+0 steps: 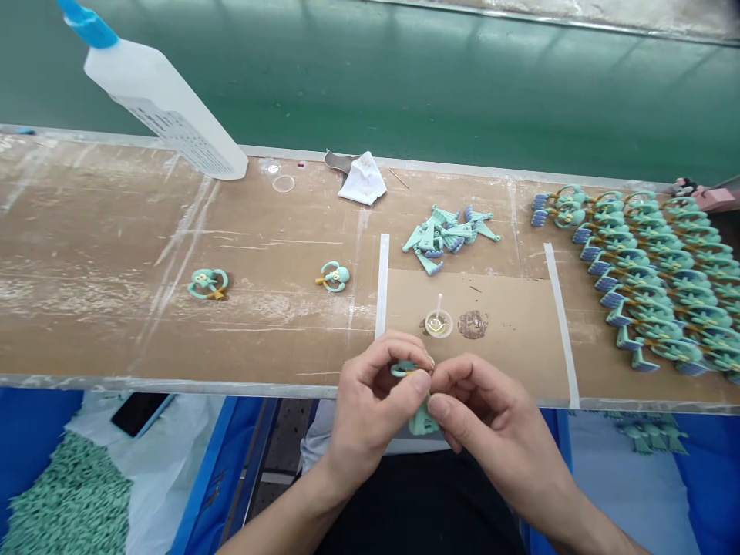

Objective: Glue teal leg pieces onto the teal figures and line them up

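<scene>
My left hand [370, 408] and my right hand [491, 416] meet above the table's front edge, both pinching a small teal plastic figure [419, 401] with a yellow piece. Its lower part hangs below my fingers. Just beyond my hands, a small cup of clear yellowish glue [438, 324] with a white stick stands on a cardboard sheet [509, 324], next to a brown stain. Two similar teal figures [334, 277] lie on the table to the left. Several rows of them [653, 285] fill the right side.
A loose pile of teal parts [445, 235] lies behind the cardboard. A white squeeze bottle [162, 96] with a blue cap lies at the back left, near a crumpled white cloth [363, 179]. Below the table are blue bins, a phone and a bag of teal parts.
</scene>
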Demonstrator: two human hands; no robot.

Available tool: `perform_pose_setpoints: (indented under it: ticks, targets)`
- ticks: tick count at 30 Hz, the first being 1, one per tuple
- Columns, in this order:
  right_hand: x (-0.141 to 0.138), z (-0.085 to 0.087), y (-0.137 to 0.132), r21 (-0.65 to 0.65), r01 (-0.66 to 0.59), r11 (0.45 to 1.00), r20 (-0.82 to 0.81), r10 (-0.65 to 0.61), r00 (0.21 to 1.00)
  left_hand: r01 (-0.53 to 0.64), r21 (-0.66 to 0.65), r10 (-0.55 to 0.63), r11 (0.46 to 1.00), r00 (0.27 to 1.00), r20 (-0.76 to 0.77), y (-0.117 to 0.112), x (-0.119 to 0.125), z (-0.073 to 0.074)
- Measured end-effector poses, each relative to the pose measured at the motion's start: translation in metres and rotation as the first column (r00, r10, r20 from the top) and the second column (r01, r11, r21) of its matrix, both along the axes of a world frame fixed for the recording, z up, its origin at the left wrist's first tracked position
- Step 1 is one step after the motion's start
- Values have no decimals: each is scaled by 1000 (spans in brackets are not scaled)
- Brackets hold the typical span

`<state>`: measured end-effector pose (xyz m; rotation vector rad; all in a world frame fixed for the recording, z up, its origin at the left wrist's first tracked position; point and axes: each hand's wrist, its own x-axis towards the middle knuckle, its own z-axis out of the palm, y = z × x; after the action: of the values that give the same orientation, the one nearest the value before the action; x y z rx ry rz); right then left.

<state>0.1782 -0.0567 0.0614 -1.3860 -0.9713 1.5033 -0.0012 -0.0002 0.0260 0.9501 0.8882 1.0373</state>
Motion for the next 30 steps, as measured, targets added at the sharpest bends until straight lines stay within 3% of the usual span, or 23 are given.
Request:
perform_pose_setpoints:
  ticks: [2, 4, 8, 12, 17, 22, 24, 26, 28, 30]
  targets:
    - [0, 4, 0, 132, 7, 991, 130, -25, 991, 58, -205, -10, 977, 974, 228, 3, 4, -2]
    - [1, 4, 2, 272, 24, 962, 213, -84, 973, 172, -360, -1, 917, 904, 428, 5, 6, -3]
    - [1, 0, 6, 458, -34, 888, 357, -149, 922, 312, -447, 20, 838, 803, 596, 6, 6, -4]
    - [-1, -1, 10, 509, -117, 852, 518, -195, 833, 279, -432, 10, 858, 831, 557, 2, 5, -3]
    - [-1, 3, 13, 533, -125, 837, 553, -233, 800, 187, -363, -18, 913, 907, 421, -4, 8, 3]
    - [28, 12, 22, 444, -123, 888, 563, -170, 809, 205, -237, -113, 950, 930, 350, -3, 10, 1]
    - [59, 13, 36, 414, -50, 909, 640, -251, 726, 171, -167, -113, 971, 944, 311, 1, 5, -5]
    - [98, 8, 58, 439, 12, 898, 757, -377, 533, 82, -110, -54, 991, 970, 236, 6, -5, -12]
    - [139, 0, 84, 464, -23, 885, 851, -439, 288, -13, -43, 20, 999, 987, 162, 10, -16, -19]
    - [176, -10, 108, 472, -35, 881, 869, -458, 187, -76, 14, 74, 997, 990, 117, 12, -28, -24]
